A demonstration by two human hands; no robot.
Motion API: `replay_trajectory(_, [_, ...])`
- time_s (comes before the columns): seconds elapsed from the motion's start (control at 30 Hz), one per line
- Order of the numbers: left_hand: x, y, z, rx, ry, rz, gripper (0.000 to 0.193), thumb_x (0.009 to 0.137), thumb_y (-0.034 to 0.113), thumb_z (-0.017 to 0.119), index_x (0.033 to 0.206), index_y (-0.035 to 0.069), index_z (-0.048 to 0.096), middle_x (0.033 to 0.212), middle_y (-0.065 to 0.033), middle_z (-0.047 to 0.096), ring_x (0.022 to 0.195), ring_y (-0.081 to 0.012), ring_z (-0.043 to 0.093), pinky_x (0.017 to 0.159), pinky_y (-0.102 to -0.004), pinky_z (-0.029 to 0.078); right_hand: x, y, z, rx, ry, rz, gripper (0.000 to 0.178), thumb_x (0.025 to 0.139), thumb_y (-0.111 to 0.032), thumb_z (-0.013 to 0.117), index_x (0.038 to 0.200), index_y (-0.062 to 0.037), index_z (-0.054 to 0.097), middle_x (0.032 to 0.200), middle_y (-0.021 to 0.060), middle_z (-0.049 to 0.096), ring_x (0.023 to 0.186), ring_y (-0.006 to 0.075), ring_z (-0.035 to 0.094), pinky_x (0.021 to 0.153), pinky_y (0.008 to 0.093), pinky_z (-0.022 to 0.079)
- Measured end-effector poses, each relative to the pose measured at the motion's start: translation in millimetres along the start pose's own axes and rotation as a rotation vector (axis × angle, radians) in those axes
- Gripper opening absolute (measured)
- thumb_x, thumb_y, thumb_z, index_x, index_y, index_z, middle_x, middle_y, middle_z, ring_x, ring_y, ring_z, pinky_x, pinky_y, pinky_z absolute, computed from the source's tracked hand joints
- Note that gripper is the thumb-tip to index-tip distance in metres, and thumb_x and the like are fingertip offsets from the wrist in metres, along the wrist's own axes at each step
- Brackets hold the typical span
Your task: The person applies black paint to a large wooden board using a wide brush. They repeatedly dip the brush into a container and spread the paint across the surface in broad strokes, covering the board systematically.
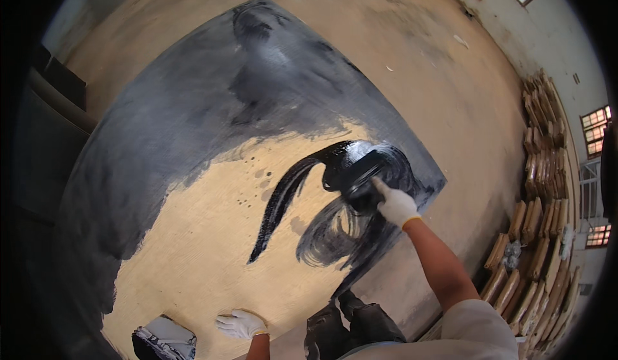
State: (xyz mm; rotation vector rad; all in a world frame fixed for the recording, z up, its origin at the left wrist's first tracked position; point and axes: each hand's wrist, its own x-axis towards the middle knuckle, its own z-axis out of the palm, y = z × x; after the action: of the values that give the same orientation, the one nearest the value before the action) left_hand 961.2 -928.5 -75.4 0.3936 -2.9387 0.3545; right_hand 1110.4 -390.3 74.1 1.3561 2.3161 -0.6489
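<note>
A large pale wooden board [187,250] lies in front of me, partly covered with dark grey-black coating. My right hand [396,204], in a white glove, holds a flat black-coated spreading tool [367,172] against the board near its right corner. One finger stretches along the tool; whether it is a brush or a scraper I cannot tell. Thick wet black coating [280,208] curves out around the tool in glossy streaks. My left hand [241,323], also gloved in white, rests flat on the bare wood by the near edge, fingers extended and holding nothing.
Left of my left hand stands a container [166,337] smeared with black. Stacks of wooden pieces [541,167] line the wall on the right. Dark bulky objects [51,134] stand beyond the board's left side. A brown, stained floor [444,89] surrounds the board.
</note>
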Motion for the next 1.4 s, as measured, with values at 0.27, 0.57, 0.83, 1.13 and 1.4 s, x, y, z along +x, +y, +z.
replay_trajectory(0.27, [0.6,-0.2,2.5,-0.036,0.011,0.011,0.06,0.103,0.038,0.042,0.149,0.0,0.039,0.154,-0.0224,0.04,0.142,-0.0421,0.034,0.115,-0.0527,0.029,61.1,-91.1,-27.6,-0.051,-0.032,-0.17,0.07,0.087,-0.012,0.051,0.154,-0.0249,0.038,0.111,0.0252,0.069,0.105,0.0422,0.066,0.095,0.0473,0.05])
replay_trajectory(0.57, [0.9,6.0,-9.4,-0.055,-0.013,0.013,0.058,0.102,0.036,0.041,0.147,0.0,0.039,0.153,-0.0229,0.041,0.141,-0.0434,0.035,0.115,-0.053,0.029,98.1,-67.6,-28.3,0.015,0.065,-0.109,0.065,0.09,-0.016,0.052,0.154,-0.0239,0.039,0.12,0.0264,0.066,0.112,0.0421,0.064,0.098,0.0475,0.049])
replay_trajectory(0.83, [-4.3,12.4,-12.0,-0.058,-0.03,-0.011,0.059,0.102,0.036,0.043,0.149,0.001,0.038,0.154,-0.0227,0.04,0.141,-0.0426,0.036,0.115,-0.0534,0.028,103.4,-29.4,-59.6,-0.024,0.077,-0.08,0.068,0.088,-0.014,0.054,0.154,-0.0213,0.038,0.12,0.03,0.065,0.11,0.0435,0.064,0.093,0.047,0.051])
replay_trajectory(1.13, [-4.6,9.2,-22.1,-0.007,-0.018,-0.012,0.06,0.101,0.041,0.042,0.148,0.003,0.042,0.152,-0.0215,0.043,0.139,-0.0399,0.04,0.112,-0.0517,0.033,-77.3,2.5,0.9,-0.09,-0.323,-0.113,0.072,0.09,-0.018,0.052,0.158,-0.0278,0.029,0.105,0.0251,0.07,0.097,0.041,0.069,0.085,0.0491,0.053])
replay_trajectory(1.4, [10.7,56.3,-51.6,0.022,-0.258,-0.246,0.054,0.099,0.041,0.041,0.141,0.006,0.046,0.141,-0.0167,0.05,0.126,-0.0344,0.05,0.101,-0.0497,0.04,75.0,-24.4,-14.6,0.006,0.118,-0.291,0.059,0.093,-0.011,0.049,0.151,-0.0194,0.043,0.091,0.0194,0.072,0.082,0.0387,0.07,0.076,0.0492,0.056])
